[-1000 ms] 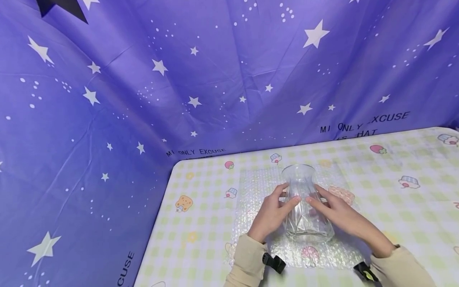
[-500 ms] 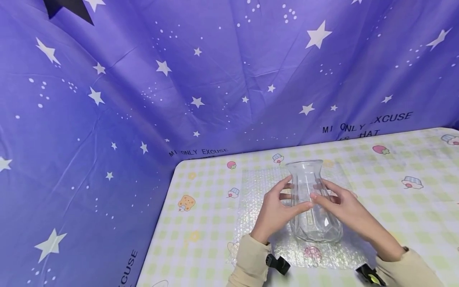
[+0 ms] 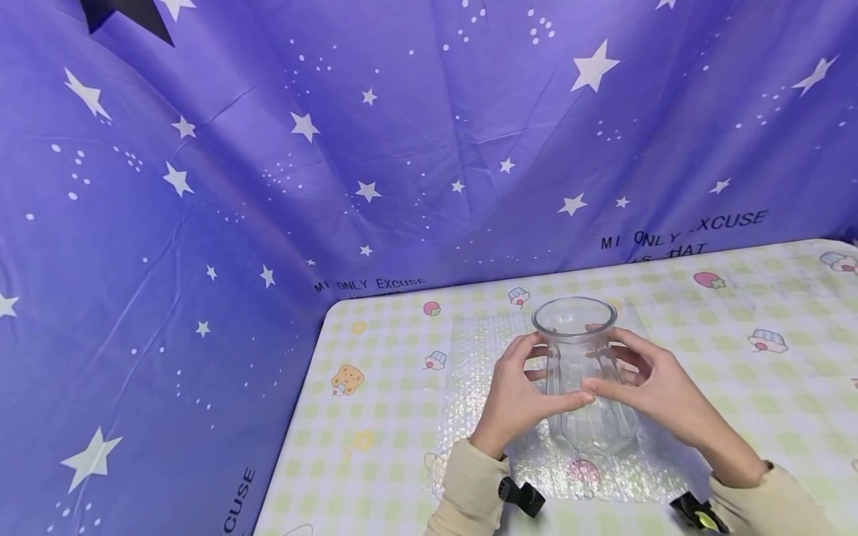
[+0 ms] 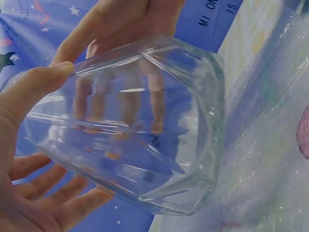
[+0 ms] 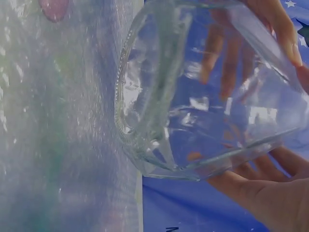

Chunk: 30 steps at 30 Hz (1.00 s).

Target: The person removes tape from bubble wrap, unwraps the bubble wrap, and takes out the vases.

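Note:
A clear glass vase (image 3: 590, 417) with a flared round rim and faceted lower body stands between both hands in the head view. My left hand (image 3: 516, 387) holds its left side, thumb across the near face and fingers behind. From the right, my right hand (image 3: 660, 383) holds it the same way, the thumb tips close together. Through the glass (image 4: 159, 125) in the left wrist view, fingers of the far hand show. The faceted base (image 5: 149, 96) appears just above the bubble wrap (image 5: 58, 121) in the right wrist view; whether it touches I cannot tell.
The sheet of bubble wrap lies flat under the vase on a green-checked tablecloth (image 3: 389, 357) with cartoon prints. A purple star-patterned curtain (image 3: 429, 149) hangs along the table's far and left edges. Black straps (image 3: 523, 496) sit near both cuffs.
Held in both hands, the vase has tipped back and forth; its rim now leans toward me, opening visible. The hands shifted slightly right, then stayed on its sides.

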Available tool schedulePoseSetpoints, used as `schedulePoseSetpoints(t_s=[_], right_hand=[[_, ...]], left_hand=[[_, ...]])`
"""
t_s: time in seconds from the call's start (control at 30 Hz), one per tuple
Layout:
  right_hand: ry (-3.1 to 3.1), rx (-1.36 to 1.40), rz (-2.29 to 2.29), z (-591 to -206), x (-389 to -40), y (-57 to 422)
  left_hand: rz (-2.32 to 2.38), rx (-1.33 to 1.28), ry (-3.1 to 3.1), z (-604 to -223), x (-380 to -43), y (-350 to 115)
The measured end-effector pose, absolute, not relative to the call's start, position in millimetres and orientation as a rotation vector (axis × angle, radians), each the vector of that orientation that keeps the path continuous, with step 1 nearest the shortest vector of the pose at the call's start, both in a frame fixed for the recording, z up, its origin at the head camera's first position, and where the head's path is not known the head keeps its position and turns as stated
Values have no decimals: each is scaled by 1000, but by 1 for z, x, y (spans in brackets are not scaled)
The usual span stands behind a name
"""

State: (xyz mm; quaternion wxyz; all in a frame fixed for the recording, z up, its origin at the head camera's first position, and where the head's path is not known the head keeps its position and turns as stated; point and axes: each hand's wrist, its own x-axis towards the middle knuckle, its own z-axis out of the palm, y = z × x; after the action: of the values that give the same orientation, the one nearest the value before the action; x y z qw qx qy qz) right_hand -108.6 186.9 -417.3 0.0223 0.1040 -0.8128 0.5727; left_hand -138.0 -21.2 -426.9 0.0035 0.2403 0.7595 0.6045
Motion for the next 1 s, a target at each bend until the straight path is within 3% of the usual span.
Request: schedulePoseSetpoints(t_s=[0.43, 1.0], right_hand=[[-2278, 455, 1862, -420, -109, 191], [-2312, 500, 1687, -415, -105, 204]], left_hand=[[1838, 1016, 2497, -421, -139, -20], [1895, 1077, 2480, -421, -137, -12]])
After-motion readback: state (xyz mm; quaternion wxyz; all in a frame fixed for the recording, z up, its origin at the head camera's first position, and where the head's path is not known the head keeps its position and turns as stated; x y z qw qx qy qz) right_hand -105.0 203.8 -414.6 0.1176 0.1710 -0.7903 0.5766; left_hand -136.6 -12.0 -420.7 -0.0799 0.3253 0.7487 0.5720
